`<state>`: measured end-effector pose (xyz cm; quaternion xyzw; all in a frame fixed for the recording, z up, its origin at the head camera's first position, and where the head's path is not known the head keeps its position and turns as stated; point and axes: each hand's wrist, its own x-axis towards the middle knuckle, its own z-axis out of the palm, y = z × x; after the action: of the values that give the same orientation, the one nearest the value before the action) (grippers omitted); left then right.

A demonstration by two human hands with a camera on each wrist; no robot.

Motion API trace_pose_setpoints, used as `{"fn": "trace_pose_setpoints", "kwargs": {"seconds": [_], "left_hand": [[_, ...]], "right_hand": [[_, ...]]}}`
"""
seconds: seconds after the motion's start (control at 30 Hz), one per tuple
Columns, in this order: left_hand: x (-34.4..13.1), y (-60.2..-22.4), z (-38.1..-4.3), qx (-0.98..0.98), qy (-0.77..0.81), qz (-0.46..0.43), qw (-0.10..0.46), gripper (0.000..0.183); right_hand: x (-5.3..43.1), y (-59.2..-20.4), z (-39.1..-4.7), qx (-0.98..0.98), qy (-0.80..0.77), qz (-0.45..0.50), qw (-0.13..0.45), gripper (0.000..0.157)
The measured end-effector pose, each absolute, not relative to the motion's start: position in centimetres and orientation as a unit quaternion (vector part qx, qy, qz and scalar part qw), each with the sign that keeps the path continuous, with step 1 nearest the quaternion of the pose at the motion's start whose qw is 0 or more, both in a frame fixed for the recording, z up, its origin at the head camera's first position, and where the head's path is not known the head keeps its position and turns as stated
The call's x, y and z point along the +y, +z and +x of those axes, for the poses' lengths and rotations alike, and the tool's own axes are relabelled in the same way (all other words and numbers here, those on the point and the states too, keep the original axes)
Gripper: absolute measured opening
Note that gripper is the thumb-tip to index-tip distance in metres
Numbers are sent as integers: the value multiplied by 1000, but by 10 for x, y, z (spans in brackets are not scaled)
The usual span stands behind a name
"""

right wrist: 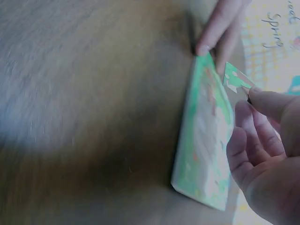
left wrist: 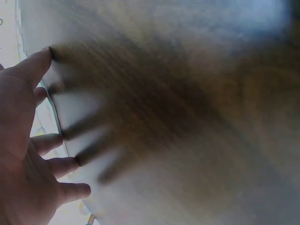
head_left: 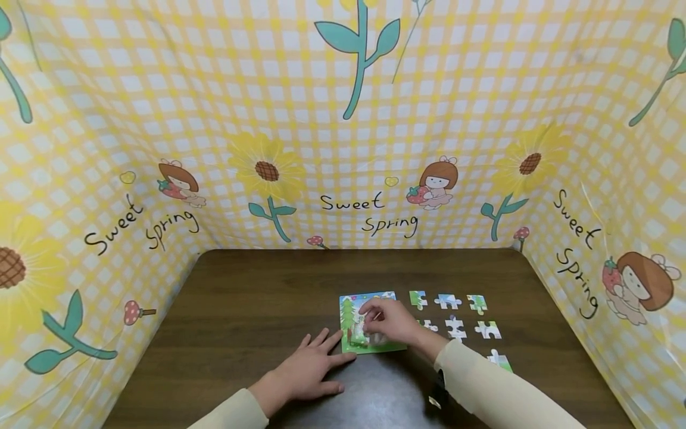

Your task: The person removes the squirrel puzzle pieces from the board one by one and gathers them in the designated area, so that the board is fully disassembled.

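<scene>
A puzzle board [head_left: 348,310] with printed trees, blue sky and green ground lies on the table. Over its lower left part, my right hand [head_left: 393,325] pinches a green and white jigsaw piece [right wrist: 233,77] between thumb and finger. In the right wrist view the piece is held tilted, just above the board's surface. My left hand [head_left: 311,370] rests on the table with fingers spread, and its fingertips touch the board's left edge and lower left corner. The right hand covers much of the board's middle.
Loose jigsaw pieces lie in rough rows right of the board, among them a tree piece [head_left: 417,299], a pale blue piece [head_left: 448,301] and a green-edged piece [head_left: 501,360]. The right forearm hides part of this area. A yellow checked cloth [head_left: 348,143] walls the table [head_left: 257,286].
</scene>
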<state>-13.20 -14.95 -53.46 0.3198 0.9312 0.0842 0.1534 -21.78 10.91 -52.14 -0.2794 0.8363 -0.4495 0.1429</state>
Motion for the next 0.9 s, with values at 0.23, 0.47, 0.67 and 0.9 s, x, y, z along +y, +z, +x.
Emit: {"fn": "trace_pose_setpoints", "kwargs": {"seconds": [0.23, 0.47, 0.67, 0.9], "left_hand": [[-147, -532, -136, 933, 65, 325, 143, 69], [-146, -529, -137, 932, 74, 322, 152, 65], [-149, -531, -139, 932, 79, 314, 161, 65], [-148, -533, -141, 930, 79, 317, 170, 67]], "right_hand": [[156, -502, -218, 833, -457, -281, 133, 18], [213, -503, -210, 856, -431, -249, 139, 16], [243, -512, -199, 863, -414, -242, 159, 14], [250, -522, -191, 859, -414, -249, 168, 12]]}}
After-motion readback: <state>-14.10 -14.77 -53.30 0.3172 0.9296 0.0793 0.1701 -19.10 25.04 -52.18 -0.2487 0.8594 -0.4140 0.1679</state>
